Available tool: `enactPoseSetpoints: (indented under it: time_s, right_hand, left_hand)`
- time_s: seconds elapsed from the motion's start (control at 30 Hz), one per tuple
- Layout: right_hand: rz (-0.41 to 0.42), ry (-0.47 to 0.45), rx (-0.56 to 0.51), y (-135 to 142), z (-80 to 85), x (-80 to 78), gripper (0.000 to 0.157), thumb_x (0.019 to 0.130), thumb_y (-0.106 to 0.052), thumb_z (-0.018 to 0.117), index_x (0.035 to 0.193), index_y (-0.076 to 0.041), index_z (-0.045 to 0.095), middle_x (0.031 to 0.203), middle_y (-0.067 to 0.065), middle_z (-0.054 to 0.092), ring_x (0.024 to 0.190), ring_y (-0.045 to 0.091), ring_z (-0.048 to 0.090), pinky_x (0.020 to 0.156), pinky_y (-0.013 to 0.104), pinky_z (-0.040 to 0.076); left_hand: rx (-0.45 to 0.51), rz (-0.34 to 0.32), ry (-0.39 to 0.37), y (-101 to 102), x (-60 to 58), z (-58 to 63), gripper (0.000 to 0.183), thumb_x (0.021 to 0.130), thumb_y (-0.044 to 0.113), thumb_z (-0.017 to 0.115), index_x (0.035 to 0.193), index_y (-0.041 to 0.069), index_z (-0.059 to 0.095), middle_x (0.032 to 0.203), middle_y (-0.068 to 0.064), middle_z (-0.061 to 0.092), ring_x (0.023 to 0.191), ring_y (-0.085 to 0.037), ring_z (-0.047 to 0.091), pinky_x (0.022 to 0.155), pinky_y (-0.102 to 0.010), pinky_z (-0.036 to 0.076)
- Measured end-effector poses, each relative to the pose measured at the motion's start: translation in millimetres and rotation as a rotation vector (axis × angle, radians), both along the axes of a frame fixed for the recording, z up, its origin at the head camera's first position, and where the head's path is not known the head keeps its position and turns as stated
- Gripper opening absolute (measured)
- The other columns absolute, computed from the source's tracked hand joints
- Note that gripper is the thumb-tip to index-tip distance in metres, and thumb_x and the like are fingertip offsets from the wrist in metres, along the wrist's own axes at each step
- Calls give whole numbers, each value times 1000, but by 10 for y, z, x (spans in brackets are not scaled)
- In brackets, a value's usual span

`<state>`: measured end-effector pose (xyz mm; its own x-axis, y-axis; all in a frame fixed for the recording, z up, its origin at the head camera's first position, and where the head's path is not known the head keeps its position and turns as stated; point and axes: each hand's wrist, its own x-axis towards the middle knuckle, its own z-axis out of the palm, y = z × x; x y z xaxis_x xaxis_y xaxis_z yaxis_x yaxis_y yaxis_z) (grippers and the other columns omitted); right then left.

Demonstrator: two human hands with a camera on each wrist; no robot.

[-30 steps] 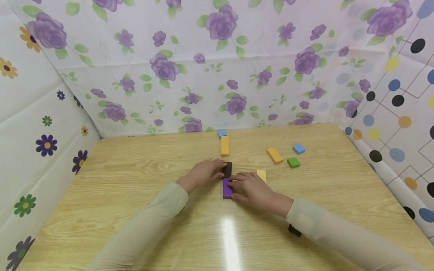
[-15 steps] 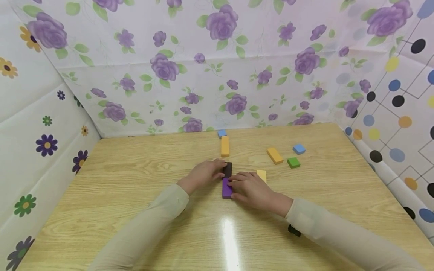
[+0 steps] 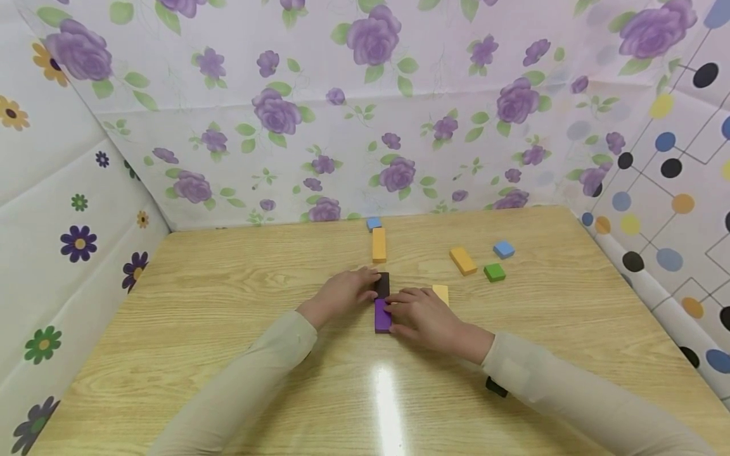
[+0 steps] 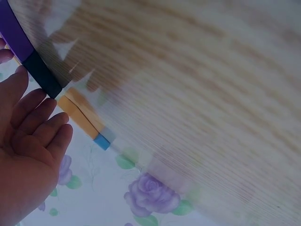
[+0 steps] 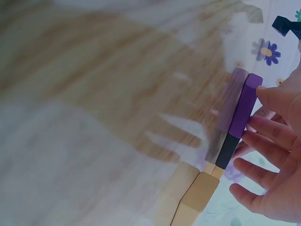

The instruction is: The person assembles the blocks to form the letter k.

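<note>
A black block (image 3: 383, 286) and a purple block (image 3: 383, 315) lie end to end on the wooden table. Beside the black one is my left hand (image 3: 343, 292), its thumb and fingertips touching the left side and top edge. My right hand (image 3: 424, 320) rests against the right side of the purple block, a fingertip over its top. In the left wrist view the left fingers (image 4: 40, 123) are loosely bent along the black block (image 4: 41, 75). The right wrist view has the right thumb and fingers spread along the side of the purple block (image 5: 245, 104).
Beyond the black block, an orange block (image 3: 379, 245) stands in line with a small blue block (image 3: 373, 223). To the right lie another orange block (image 3: 463, 260), a blue block (image 3: 504, 249) and a green block (image 3: 494, 272). A pale yellow block (image 3: 441, 294) is partly behind the right hand.
Both hands stay at the black and purple blocks with almost no movement. The whole view shifts very slightly.
</note>
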<state>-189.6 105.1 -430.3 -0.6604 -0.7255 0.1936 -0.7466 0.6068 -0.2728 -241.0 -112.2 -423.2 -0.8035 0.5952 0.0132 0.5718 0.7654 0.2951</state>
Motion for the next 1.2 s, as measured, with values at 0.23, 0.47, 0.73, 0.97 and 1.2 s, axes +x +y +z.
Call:
enactPoseSetpoints:
  time_s: [0.23, 0.47, 0.73, 0.97, 1.2]
  right_hand:
    - [-1, 3, 2, -8, -4, -3, 38, 91, -30, 68, 123, -9, 67, 131, 6, 60, 124, 33, 50, 100, 54, 40]
    - [-3, 39, 31, -32, 20, 4, 39, 91, -32, 67, 122, -9, 67, 130, 6, 61, 124, 34, 51, 100, 53, 40]
    - [-10, 32, 35, -25, 34, 16, 38, 91, -30, 68, 123, -9, 67, 130, 6, 61, 124, 35, 51, 100, 53, 40]
    - [-6, 23, 34, -23, 33, 12, 38, 91, -30, 67, 123, -9, 67, 131, 7, 61, 124, 35, 51, 99, 53, 40]
    - [0, 20, 35, -25, 35, 13, 38, 92, -30, 67, 123, -8, 66, 131, 8, 60, 124, 35, 51, 101, 54, 40]
  left_hand:
    - [7, 4, -9, -3, 6, 1, 44, 96, 25, 61, 134, 4, 56, 141, -12, 50, 132, -31, 44, 109, -43, 38]
    - [21, 1, -9, -8, 6, -2, 43, 96, 25, 60, 134, 4, 56, 141, -13, 50, 132, -31, 44, 110, -43, 37]
    - [31, -7, -5, -9, -4, -9, 43, 96, 24, 61, 134, 3, 56, 140, -14, 51, 131, -32, 45, 109, -43, 38]
    - [37, -19, 7, -9, -3, -1, 42, 96, 22, 61, 132, 2, 57, 138, -15, 52, 130, -33, 47, 108, -43, 39]
    - [28, -16, 2, -9, -1, 0, 43, 96, 23, 60, 133, 3, 56, 139, -14, 52, 131, -32, 46, 109, -42, 38]
